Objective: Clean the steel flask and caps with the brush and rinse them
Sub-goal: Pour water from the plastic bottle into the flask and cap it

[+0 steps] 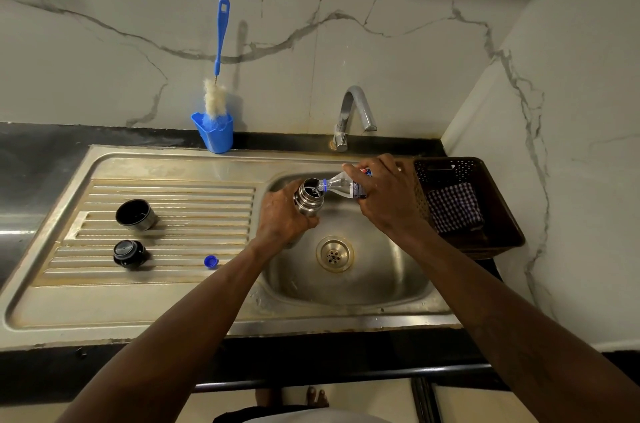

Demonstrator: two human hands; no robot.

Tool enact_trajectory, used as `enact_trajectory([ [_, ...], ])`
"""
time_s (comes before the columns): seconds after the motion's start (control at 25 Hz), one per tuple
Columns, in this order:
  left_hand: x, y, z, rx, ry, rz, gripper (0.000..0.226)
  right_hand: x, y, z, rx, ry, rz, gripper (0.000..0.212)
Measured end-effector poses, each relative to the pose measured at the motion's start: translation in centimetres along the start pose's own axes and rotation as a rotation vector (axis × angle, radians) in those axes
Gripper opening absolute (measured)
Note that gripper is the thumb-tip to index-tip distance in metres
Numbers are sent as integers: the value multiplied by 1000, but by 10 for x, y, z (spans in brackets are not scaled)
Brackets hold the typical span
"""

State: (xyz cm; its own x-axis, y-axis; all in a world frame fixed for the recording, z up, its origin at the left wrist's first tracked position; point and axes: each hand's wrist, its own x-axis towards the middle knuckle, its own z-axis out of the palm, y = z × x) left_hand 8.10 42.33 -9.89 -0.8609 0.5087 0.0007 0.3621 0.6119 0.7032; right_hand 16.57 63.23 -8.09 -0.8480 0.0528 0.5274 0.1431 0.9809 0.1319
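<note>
My left hand (282,214) grips the steel flask (309,197) upright over the sink basin (398,277), its mouth open. My right hand (384,190) holds a clear plastic water bottle (341,185) tipped sideways, its neck at the flask's mouth, with water running in. On the ribbed drainboard (173,194) to the left stand the steel cup cap (135,214) and the black stopper cap (129,254). The bottle's small blue cap (210,262) lies nearer the basin. A blue-handled brush (218,76) stands in a blue holder (213,133) against the back wall.
A steel tap (351,117) rises behind the basin, its spout pointing right. A dark perforated basket (485,214) holding a checked cloth (453,206) sits right of the sink. The drain (334,253) lies in the basin's middle. Black counter runs along the front edge.
</note>
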Motion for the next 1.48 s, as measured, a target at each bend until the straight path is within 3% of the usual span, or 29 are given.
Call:
enact_trajectory([
  [1.48,-10,-2,-4,-2,-4,14,80,6,-11,-14,-36,-10,-21,64],
])
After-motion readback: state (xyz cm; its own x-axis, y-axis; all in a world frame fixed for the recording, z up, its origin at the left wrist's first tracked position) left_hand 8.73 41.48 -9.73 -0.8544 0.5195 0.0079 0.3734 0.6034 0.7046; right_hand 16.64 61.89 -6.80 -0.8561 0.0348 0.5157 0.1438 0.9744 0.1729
